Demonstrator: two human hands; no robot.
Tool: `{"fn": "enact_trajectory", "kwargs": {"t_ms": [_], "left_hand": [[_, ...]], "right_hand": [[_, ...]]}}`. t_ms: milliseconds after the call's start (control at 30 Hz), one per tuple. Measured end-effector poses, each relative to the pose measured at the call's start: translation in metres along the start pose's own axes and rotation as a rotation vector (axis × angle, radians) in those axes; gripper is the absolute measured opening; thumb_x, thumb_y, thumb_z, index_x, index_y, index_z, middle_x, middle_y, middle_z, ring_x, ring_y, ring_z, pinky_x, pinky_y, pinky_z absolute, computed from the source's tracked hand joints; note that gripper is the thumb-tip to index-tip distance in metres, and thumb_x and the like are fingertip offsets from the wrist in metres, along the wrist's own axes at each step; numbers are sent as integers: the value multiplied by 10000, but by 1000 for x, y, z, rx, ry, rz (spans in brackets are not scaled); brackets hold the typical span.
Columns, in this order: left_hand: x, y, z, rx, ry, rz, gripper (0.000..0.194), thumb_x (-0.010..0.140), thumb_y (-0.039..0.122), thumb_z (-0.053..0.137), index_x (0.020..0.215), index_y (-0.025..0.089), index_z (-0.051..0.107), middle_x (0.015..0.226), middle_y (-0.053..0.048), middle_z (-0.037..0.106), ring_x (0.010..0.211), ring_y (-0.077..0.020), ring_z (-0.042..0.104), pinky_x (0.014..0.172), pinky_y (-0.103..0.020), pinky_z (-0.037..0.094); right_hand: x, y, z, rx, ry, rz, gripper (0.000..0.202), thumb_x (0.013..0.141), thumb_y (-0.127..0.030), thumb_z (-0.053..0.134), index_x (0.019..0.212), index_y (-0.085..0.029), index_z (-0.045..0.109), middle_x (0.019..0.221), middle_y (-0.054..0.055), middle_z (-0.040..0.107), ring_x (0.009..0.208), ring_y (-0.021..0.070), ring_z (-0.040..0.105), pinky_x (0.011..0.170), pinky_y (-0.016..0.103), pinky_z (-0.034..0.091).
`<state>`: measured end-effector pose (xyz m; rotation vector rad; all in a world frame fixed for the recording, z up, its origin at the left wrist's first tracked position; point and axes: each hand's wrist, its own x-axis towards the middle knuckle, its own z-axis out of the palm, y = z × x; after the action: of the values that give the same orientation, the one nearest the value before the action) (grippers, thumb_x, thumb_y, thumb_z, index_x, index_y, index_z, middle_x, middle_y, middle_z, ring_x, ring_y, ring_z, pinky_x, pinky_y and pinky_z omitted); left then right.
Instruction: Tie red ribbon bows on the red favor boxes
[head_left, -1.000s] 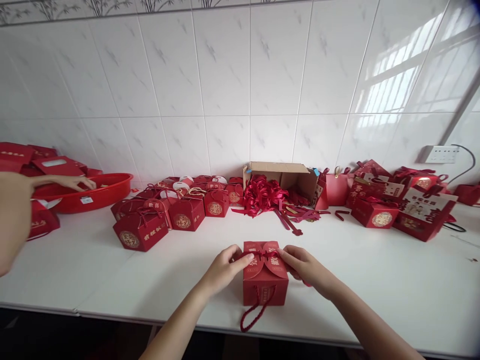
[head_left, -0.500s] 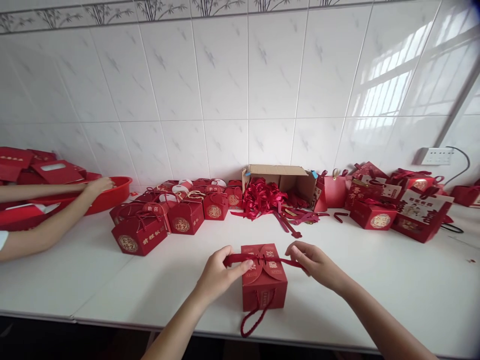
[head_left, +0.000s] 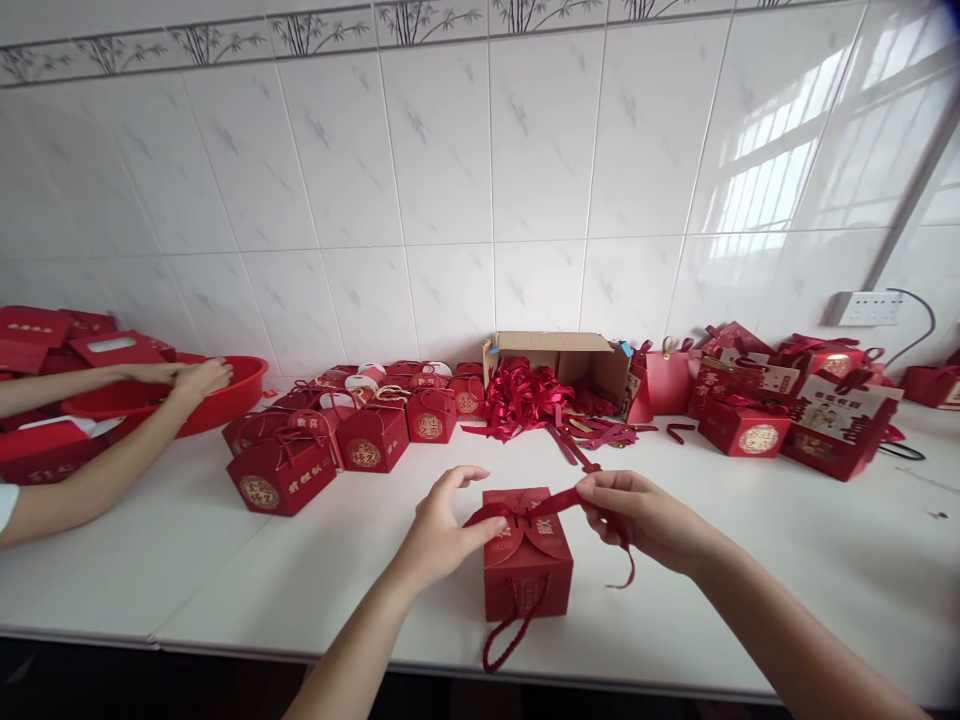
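A red box (head_left: 527,585) with curved top flaps stands on the white table, its rope handle (head_left: 510,645) hanging down the front. A dark red ribbon (head_left: 555,502) runs across the top of the box. My left hand (head_left: 444,525) is at the box's left side, thumb resting on the top near the ribbon, the other fingers apart and raised. To the right of the box, my right hand (head_left: 637,510) pinches the ribbon and pulls it taut above the lid; a loose ribbon end dangles below these fingers.
Several red boxes (head_left: 281,475) stand at the back left. Behind the box, a cardboard carton (head_left: 555,342) spills red ribbons (head_left: 525,400). More red boxes and bags (head_left: 840,430) stand at the back right. Another person's arms (head_left: 105,480) reach over a red basin (head_left: 251,385) at left.
My right hand has raised its ribbon part and now grips it closer to the box, with the end hanging. The fingers of my left hand have spread and lifted off the ribbon.
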<state>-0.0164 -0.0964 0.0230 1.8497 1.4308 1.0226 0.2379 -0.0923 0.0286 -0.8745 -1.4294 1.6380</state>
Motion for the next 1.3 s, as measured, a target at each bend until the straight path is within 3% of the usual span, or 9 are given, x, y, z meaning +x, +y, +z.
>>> {"fn": "enact_trajectory", "kwargs": {"t_ms": [133,200,333,567,800,900,1000,1167,1300], "left_hand": [[2,17,20,56,-5,152,602,721,376,689,1257,270,436,1288,-100,526,1218,-286,475,998,-457,388],[5,22,33,114,67,242,684,740,376,674,1327,271,339,1281,-116,525,1194,-295,490,976,-491,388],[13,25,48,175,240,378,586,799,283,603,1310,253,317,1205,-102,568,1062,-252,565,966,-504,369],[12,24,41,282,327,396,203,749,128,516,922,232,504,903,-25,654,908,-220,617,916,-416,373],[11,30,37,297,398,396,151,750,201,556,889,227,501,834,-16,648,836,-212,621,876,-387,377],[10,33,33,331,367,400,141,735,186,558,866,223,520,823,-11,659,828,-211,626,870,-391,371],[7,36,23,375,292,374,80,730,173,552,796,219,545,781,1,667,794,-204,626,860,-400,370],[1,31,4,298,92,354,174,736,234,601,906,227,570,883,-27,662,870,-216,603,868,-384,409],[3,8,6,147,67,222,130,786,297,560,885,218,533,959,-52,598,949,-218,560,879,-364,432]], "right_hand": [[0,-9,12,163,-80,-19,188,799,-315,705,894,-154,693,785,29,617,663,92,549,621,204,445],[0,-12,17,177,-105,-36,218,810,-311,694,964,-156,703,846,50,646,708,107,580,679,219,476],[1,-14,20,172,-91,-54,246,819,-363,676,948,-155,705,833,51,645,708,117,580,685,236,484],[1,-11,10,107,19,-8,272,719,-389,760,731,-160,612,623,-32,524,523,58,407,510,207,320],[18,3,22,-239,41,-116,525,746,-440,710,1187,-187,579,685,-25,560,639,117,490,618,255,377],[27,7,33,-279,-32,-158,351,761,-441,679,974,-162,664,665,-19,560,639,122,484,631,266,385],[31,11,41,-288,-1,-157,306,743,-448,672,709,-145,647,616,-18,541,589,111,456,581,259,362],[29,17,43,-187,124,-162,319,710,-465,687,743,-152,638,632,-14,570,600,125,503,604,269,394],[28,21,42,-145,99,-197,337,732,-480,683,787,-151,632,624,-15,563,596,123,505,596,262,392]]}}
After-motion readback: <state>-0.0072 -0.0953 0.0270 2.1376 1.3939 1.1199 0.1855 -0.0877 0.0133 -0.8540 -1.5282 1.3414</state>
